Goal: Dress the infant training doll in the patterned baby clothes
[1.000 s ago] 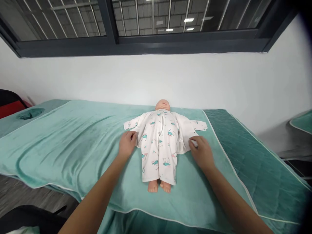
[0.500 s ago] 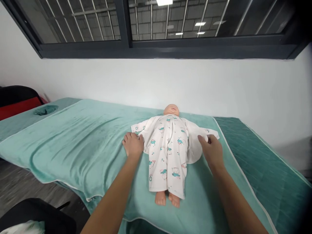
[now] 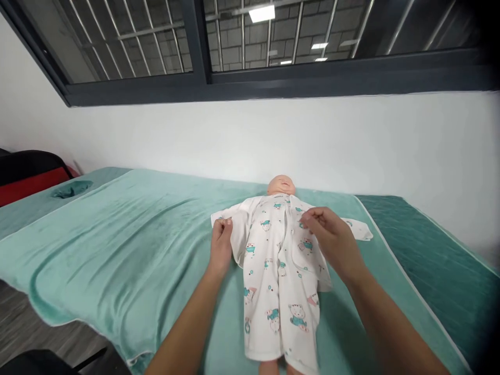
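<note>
On the teal-covered bed (image 3: pixel 117 234) a baby doll (image 3: pixel 282 185) lies face-up. The left hand (image 3: pixel 221 244) pinches the romper (image 3: pixel 273 265) at its side edge, the right hand (image 3: pixel 334 240) pinches its front flap; uneven tugging might drag the doll askew.

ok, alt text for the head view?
A doll in a white printed romper lies face up on a teal blanket. The left hand pinches the romper's edge by a sleeve; the right hand holds its front flap over the chest.
</note>
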`<control>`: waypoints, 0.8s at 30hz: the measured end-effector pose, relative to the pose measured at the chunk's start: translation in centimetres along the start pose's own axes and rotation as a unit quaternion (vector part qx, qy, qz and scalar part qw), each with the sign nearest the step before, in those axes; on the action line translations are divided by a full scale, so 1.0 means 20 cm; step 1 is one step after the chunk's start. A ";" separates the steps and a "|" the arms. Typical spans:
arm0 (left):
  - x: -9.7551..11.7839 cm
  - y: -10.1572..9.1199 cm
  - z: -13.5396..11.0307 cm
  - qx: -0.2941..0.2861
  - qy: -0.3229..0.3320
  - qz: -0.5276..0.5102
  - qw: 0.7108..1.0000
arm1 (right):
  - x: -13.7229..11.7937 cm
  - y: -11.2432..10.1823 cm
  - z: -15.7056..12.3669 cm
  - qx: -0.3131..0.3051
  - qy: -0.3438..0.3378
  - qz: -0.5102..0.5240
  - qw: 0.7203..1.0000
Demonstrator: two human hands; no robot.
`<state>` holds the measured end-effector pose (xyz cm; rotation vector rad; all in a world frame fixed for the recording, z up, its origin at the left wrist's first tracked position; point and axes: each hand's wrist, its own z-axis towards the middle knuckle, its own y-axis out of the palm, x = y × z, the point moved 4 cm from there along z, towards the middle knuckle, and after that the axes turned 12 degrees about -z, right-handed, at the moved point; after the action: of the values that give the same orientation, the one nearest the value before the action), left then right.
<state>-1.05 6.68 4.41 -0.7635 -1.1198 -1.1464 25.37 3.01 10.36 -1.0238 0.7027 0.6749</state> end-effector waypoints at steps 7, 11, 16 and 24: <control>0.37 0.38 -0.11 -0.352 0.094 0.134 0.922 | 0.11 0.23 0.45 -0.019 0.067 -0.243 0.967; 0.33 0.37 -0.02 -0.306 0.016 0.061 0.950 | 0.14 0.27 0.46 -0.013 0.082 -0.241 0.967; 0.22 0.48 0.29 -0.178 0.007 0.077 0.981 | 0.18 0.24 0.46 -0.012 0.098 -0.192 0.976; 0.11 0.78 0.44 -0.247 -0.011 0.206 0.947 | 0.20 0.22 0.52 -0.013 0.168 0.104 0.980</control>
<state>11.45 18.40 10.28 -1.3315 -0.6405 -1.0644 26.42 14.75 8.59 -1.1110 1.1096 0.6995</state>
